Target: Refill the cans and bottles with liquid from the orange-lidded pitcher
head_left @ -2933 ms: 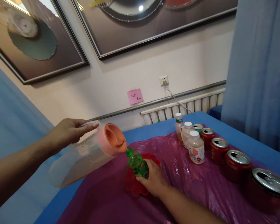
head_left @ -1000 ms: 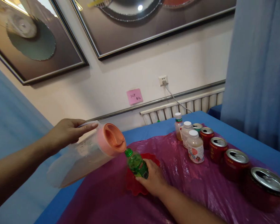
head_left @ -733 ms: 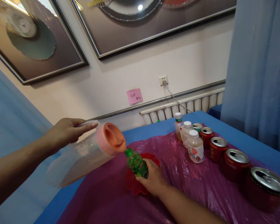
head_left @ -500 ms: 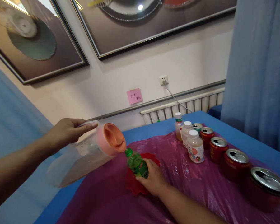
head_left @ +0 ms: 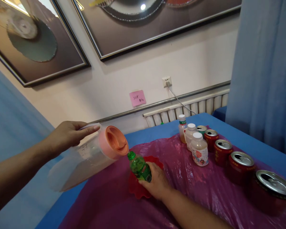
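My left hand (head_left: 70, 135) is closed round the handle of a clear plastic pitcher (head_left: 88, 165) with an orange lid (head_left: 115, 141). The pitcher is tipped to the right, some liquid lying along its lower side. Its spout sits right at the mouth of a green plastic bottle (head_left: 139, 167); whether liquid is flowing, I cannot tell. My right hand (head_left: 157, 181) wraps round the bottle's lower part and holds it tilted to the left, over a red dish with a wavy rim (head_left: 137, 190). The bottle's base is hidden by my fingers.
To the right stand white-capped bottles (head_left: 199, 151) and a row of opened drink cans (head_left: 241, 167) on a purple plastic sheet (head_left: 181, 194). Beneath it is a blue table cover (head_left: 154, 130). A radiator (head_left: 186, 106) and wall socket (head_left: 167, 82) lie behind.
Almost nothing differs. Both hands, the tipped pitcher and the green bottle keep their places.
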Available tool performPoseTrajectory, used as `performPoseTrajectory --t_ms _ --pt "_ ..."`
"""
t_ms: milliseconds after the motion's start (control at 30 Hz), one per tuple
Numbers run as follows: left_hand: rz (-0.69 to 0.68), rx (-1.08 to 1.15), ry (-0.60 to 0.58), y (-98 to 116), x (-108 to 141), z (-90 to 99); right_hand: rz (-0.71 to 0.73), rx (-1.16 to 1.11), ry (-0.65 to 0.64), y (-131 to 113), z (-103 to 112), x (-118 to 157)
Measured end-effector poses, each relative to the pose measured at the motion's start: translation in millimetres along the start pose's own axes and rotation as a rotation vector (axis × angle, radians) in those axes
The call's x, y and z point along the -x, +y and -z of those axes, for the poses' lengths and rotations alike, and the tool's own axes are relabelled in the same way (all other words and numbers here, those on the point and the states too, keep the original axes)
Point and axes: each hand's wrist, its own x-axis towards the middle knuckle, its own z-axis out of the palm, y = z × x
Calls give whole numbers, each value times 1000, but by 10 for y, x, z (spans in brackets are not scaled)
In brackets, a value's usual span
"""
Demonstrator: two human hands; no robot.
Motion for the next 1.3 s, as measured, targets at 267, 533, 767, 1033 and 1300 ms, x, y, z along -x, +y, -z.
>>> performPoseTrajectory --t_ms 267,533,767,1033,1300 --pt "11 -20 -12 17 4 20 -1 -6 -3 -25 11 7" --pt "20 7 -30 8 3 15 -12 11 -6 -36 15 11" --pt "0 34 -32 -20 -1 9 -2 11 5 -30 8 20" --pt "11 17 -27 -5 3 9 5 14 3 -7 2 10" --pt "10 14 -29 -26 -5 17 -2 -7 1 -10 5 9"
